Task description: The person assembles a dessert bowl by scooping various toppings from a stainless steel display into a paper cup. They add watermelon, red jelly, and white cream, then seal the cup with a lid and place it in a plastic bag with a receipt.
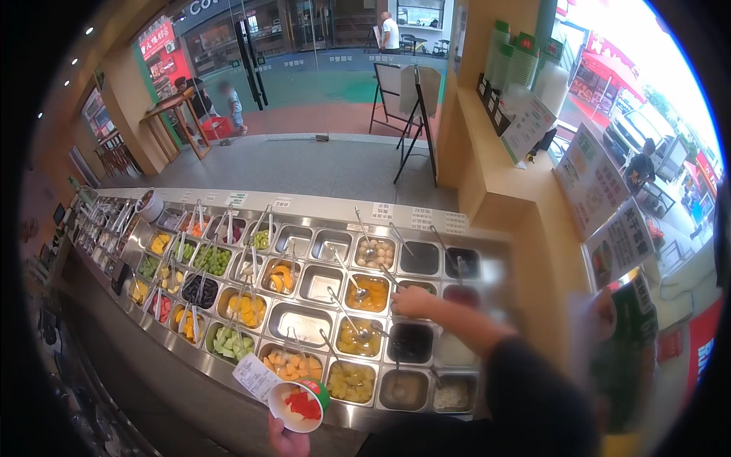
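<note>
My left hand (pixel 286 438) holds a small round cup (pixel 299 406) with a green rim and red fruit pieces inside, with a white paper slip (pixel 256 376) pinched against it. The cup hangs over the front edge of a steel topping bar (pixel 228 385). My right hand (pixel 413 302) reaches across the bar on a dark-sleeved arm, fingers closed around a spoon handle beside a tray of orange pieces in syrup (pixel 370 292). Below that tray sits one with yellow pieces (pixel 358 337).
Many steel trays hold cut fruit: green melon (pixel 229 342), grapes (pixel 213 260), orange slices (pixel 277 276), dark jelly (pixel 411 341). Tongs and ladles stick up from several trays. A wooden counter with menu boards (pixel 590 179) rises on the right. An easel sign (pixel 415 103) stands on the floor beyond.
</note>
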Demonstrator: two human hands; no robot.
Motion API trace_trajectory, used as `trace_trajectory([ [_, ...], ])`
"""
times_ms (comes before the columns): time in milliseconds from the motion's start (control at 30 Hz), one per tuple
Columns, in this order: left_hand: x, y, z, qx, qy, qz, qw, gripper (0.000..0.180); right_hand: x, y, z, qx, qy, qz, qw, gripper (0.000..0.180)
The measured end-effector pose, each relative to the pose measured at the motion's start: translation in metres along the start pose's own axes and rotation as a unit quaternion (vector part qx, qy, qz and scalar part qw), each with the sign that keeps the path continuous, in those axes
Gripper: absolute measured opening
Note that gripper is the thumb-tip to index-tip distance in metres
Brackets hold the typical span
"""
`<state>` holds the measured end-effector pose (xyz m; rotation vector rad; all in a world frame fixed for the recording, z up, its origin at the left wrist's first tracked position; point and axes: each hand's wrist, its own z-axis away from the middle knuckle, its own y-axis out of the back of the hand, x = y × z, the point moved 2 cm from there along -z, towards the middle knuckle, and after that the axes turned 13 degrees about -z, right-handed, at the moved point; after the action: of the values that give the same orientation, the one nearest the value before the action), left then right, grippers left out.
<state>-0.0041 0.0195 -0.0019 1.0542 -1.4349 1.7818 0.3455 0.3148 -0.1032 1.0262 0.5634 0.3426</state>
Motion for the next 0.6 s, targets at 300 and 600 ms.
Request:
trace_trajectory([
  [300, -0.014, -0.015, 0.015, -0.005, 0.041, 0.055, 0.998, 0.068, 0.076, 0.001, 0.157, 0.187, -0.088, -0.059, 0.977, 0.031],
  [600, -0.022, -0.037, 0.041, 0.003, 0.069, 0.040, 0.997, 0.070, 0.112, -0.059, 0.210, 0.127, -0.133, -0.074, 0.980, 0.040],
])
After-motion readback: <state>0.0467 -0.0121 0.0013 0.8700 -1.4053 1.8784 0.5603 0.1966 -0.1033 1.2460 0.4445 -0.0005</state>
